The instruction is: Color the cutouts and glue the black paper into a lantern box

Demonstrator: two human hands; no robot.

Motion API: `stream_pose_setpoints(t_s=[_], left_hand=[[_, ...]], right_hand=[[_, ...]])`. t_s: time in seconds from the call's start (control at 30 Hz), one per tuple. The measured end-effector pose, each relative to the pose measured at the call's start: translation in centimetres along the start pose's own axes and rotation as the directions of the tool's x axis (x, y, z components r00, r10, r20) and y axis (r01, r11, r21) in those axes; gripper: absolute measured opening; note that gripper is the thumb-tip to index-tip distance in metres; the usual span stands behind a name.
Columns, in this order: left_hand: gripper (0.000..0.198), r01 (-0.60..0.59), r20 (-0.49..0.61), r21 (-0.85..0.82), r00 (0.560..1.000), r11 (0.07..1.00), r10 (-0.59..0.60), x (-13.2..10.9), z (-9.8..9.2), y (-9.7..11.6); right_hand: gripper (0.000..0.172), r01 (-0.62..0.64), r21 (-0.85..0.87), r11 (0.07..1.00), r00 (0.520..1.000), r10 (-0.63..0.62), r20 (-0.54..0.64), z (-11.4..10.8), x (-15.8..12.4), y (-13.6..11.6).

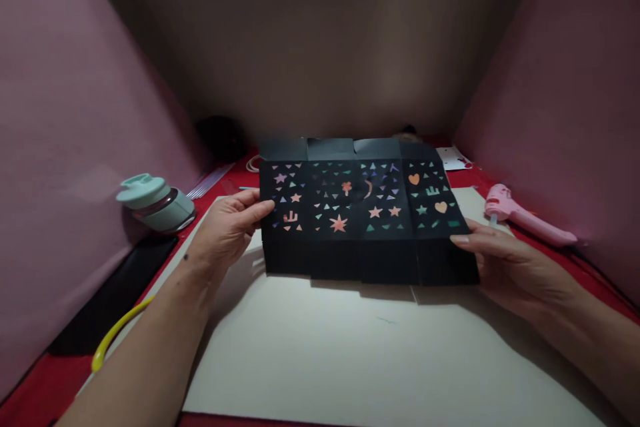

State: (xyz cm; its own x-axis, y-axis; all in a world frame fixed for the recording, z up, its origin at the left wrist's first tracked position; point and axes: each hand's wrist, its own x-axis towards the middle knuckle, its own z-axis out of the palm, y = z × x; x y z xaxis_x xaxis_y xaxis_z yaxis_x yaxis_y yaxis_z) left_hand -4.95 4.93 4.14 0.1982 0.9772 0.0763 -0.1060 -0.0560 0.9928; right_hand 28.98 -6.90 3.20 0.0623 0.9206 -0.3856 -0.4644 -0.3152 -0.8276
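Observation:
A black paper sheet (360, 213), folded into four panels, has small coloured cut-outs of stars, triangles and hearts. It is held up off a white board (360, 360) on the table. My left hand (227, 227) grips its left edge, thumb over the front. At the sheet's lower right corner my right hand (500, 260) holds the right edge, thumb on top and fingers underneath.
A pink glue gun (525, 213) lies to the right on the red table surface (590, 267). A mint-lidded jar (155, 203) lies at the left, beside a dark flat object (115, 293) and a yellow cord (115, 333). Pink walls close in both sides.

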Motion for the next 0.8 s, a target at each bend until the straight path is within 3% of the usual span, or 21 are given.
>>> stream_pose_setpoints(t_s=[0.23, 0.5, 0.8], left_hand=[[0.034, -0.035, -0.040, -0.015, 0.999, 0.999, 0.034, -0.3, 0.1, 0.4], [0.035, -0.130, -0.080, -0.004, 0.988, 0.992, 0.129, 0.1, -0.6, -0.2], [0.038, -0.073, -0.098, -0.035, 0.993, 0.997, 0.069, 0.1, 0.0, -0.1]], right_hand=[[0.043, 0.063, -0.115, 0.991, 0.997, -0.056, 0.062, 0.5, 0.8, -1.9], [0.027, 0.192, -0.177, 0.965, 0.980, -0.180, 0.082, 1.2, 3.2, -2.8], [0.019, 0.151, -0.149, 0.977, 0.982, -0.132, 0.133, 1.1, 3.6, -1.6]])
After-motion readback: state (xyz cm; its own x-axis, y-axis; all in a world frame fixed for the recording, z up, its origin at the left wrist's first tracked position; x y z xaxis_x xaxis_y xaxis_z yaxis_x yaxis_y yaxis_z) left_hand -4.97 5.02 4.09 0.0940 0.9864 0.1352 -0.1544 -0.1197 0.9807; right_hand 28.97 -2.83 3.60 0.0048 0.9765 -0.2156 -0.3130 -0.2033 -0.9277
